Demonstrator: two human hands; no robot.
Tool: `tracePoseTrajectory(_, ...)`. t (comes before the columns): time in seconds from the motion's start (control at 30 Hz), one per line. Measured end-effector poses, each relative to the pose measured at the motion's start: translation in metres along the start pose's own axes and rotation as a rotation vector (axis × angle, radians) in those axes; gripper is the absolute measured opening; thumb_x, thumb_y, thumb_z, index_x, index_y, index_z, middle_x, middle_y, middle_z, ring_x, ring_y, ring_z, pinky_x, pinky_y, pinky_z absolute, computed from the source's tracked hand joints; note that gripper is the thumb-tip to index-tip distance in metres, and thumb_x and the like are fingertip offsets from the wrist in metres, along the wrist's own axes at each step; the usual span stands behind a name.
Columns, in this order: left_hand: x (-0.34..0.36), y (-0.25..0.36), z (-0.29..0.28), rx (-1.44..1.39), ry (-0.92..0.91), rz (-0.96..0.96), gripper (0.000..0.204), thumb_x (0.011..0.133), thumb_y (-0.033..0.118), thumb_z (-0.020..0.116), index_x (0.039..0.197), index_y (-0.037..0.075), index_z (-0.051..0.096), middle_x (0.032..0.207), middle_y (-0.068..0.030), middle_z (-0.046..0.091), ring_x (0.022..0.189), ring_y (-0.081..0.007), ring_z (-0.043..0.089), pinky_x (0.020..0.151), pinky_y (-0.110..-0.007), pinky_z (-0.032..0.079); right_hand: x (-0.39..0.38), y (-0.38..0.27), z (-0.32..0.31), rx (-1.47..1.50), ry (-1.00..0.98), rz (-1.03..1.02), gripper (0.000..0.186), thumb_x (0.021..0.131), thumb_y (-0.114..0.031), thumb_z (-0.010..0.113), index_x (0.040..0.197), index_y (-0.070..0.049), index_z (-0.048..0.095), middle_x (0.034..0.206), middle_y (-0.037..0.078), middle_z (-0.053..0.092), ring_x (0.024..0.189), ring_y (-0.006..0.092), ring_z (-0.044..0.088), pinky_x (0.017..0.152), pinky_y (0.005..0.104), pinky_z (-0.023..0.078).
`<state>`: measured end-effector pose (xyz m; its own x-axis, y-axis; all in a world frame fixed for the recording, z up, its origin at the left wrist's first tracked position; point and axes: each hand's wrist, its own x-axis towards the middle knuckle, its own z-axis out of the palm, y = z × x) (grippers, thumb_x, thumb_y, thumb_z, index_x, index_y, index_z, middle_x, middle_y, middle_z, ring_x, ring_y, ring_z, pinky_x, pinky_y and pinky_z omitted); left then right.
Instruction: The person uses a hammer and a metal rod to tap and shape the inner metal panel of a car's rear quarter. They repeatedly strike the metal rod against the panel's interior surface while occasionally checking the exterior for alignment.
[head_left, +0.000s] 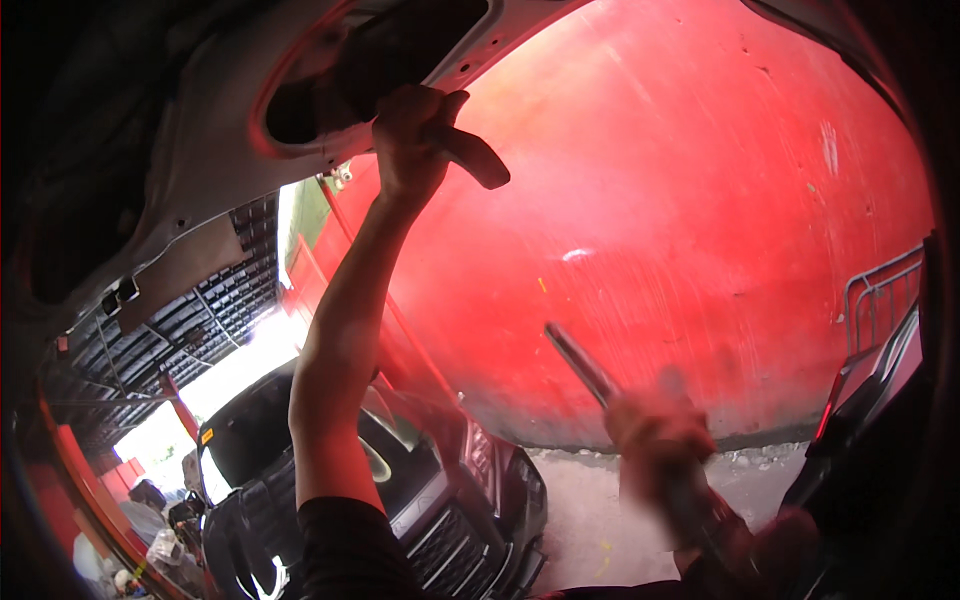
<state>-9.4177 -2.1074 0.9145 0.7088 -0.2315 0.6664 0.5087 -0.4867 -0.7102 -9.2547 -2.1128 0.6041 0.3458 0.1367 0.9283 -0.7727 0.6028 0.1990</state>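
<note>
Overhead is a raised pale car panel [205,185] with a large dark oval opening and small holes along its edge. My left hand [410,140], arm stretched upward, is closed on a curved dark tool [475,158] at the panel's lower edge, just below the opening. Low on the right, my right hand [655,445], smeared by motion, grips a long metal tool [580,365] whose narrow end points up and to the left. What kind of tool it is, I cannot make out.
A red wall [680,200] faces me. A black vehicle [465,535] stands below left, with piled odds and ends [160,540] beside it under a roof [200,320]. At the right are a metal railing [870,290] and a dark body edge [860,420]; below lies concrete floor [590,500].
</note>
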Motion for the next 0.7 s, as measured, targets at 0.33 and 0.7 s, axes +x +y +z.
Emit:
tracePoseTrajectory(0.33,0.008,0.030,-0.004,0.296,-0.039,-0.054,0.023,0.073,0.006,0.077,0.067,0.006,0.055,0.061,-0.0076,0.049,0.061,-0.0262,0.047,0.063,-0.037,0.040,-0.033,0.049,0.019,-0.058,-0.064,0.359,0.022,0.086,-0.021,0.069,0.071,-0.007,0.060,0.070,0.003,0.053,0.064,0.0116,0.055,0.053,0.0262,0.041)
tracePoseTrajectory(0.7,-0.004,0.041,0.006,0.256,-0.137,0.090,0.018,0.069,0.003,0.078,0.070,0.006,0.061,0.065,-0.0050,0.047,0.067,-0.0246,0.046,0.062,-0.037,0.038,-0.103,0.007,-0.023,-0.505,-0.259,0.406,0.021,0.069,-0.005,0.063,0.087,-0.009,0.054,0.075,0.011,0.052,0.058,0.0265,0.048,0.060,0.0397,0.041)
